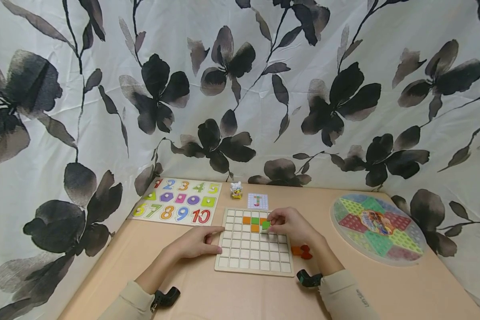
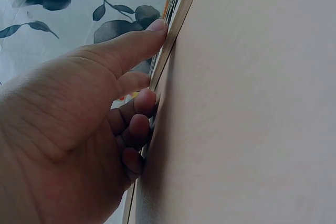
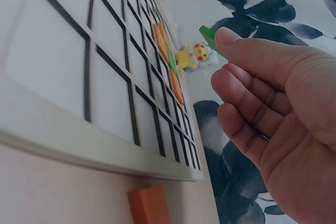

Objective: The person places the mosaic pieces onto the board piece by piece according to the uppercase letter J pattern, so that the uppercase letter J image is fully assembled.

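Beige sleeves (image 1: 342, 291), the right bearing probable lettering (image 1: 362, 298) — black wrist devices (image 1: 168, 298).

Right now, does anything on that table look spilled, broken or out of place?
Nothing looks spilled or broken. The one untidy spot is the loose orange and red pieces on the table, beside the right edge of the grid board, while other coloured tiles sit in its squares. They may simply be spares.

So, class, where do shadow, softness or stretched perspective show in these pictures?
Head: light looks fairly even; left wrist: soft shadow darkens the tan tabletop beside the bare left hand; right wrist: the white-squared wooden board looms, its squares shrinking sharply with distance, the orange rectangular block slightly soft.
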`<state>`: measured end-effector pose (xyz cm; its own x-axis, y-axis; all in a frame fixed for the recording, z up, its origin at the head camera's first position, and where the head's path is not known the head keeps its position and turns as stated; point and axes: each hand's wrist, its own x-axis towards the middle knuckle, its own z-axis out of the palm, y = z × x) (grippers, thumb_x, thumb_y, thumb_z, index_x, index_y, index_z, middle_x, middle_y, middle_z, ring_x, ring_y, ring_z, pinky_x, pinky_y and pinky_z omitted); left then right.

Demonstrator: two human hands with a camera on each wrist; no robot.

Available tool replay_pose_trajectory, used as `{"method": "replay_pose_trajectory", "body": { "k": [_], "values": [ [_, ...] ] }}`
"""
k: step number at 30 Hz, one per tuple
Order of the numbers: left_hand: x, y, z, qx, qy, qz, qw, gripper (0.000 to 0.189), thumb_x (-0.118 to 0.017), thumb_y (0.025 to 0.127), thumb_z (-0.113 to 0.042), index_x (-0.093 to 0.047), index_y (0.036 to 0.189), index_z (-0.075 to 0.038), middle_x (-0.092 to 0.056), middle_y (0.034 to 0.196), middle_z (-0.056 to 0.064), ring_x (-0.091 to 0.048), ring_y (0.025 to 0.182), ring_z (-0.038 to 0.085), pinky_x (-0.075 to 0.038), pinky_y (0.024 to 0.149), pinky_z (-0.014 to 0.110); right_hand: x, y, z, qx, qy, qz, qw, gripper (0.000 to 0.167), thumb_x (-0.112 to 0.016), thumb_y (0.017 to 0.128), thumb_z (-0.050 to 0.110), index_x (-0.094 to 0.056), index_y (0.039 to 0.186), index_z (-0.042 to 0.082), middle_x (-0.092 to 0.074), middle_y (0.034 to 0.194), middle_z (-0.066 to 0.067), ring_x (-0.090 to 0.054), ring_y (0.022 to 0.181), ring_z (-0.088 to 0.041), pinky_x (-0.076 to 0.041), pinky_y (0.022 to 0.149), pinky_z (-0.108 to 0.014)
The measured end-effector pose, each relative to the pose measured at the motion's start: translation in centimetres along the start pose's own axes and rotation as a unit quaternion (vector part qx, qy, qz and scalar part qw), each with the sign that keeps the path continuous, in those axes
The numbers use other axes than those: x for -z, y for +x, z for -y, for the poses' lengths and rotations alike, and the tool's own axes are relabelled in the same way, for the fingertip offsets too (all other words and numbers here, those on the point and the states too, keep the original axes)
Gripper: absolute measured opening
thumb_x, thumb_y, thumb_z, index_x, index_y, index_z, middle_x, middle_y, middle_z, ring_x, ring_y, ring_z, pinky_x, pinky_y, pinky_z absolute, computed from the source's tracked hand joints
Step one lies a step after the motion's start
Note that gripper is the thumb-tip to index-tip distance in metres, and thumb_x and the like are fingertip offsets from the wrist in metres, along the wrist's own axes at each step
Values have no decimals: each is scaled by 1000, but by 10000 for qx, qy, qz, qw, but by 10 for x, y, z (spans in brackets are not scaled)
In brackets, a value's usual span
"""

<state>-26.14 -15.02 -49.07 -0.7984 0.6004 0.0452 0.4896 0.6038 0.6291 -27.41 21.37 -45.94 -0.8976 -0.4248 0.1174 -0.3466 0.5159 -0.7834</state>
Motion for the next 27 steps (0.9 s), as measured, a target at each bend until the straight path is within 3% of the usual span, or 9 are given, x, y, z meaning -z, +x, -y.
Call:
{"method": "replay_pose_trajectory", "body": {
  "k": [27],
  "values": [
    [-1,0,1,63,-63,25,10000,71,-82,89,-42,-58,149,-14,-49,73,-9,-44,67,4,-37,63,24,-27,11,4,432,-558,470,9964,17,-85,87,15,-75,100,10,-65,83,4,-58,78,-14,-51,69,-24]
  ]
}}
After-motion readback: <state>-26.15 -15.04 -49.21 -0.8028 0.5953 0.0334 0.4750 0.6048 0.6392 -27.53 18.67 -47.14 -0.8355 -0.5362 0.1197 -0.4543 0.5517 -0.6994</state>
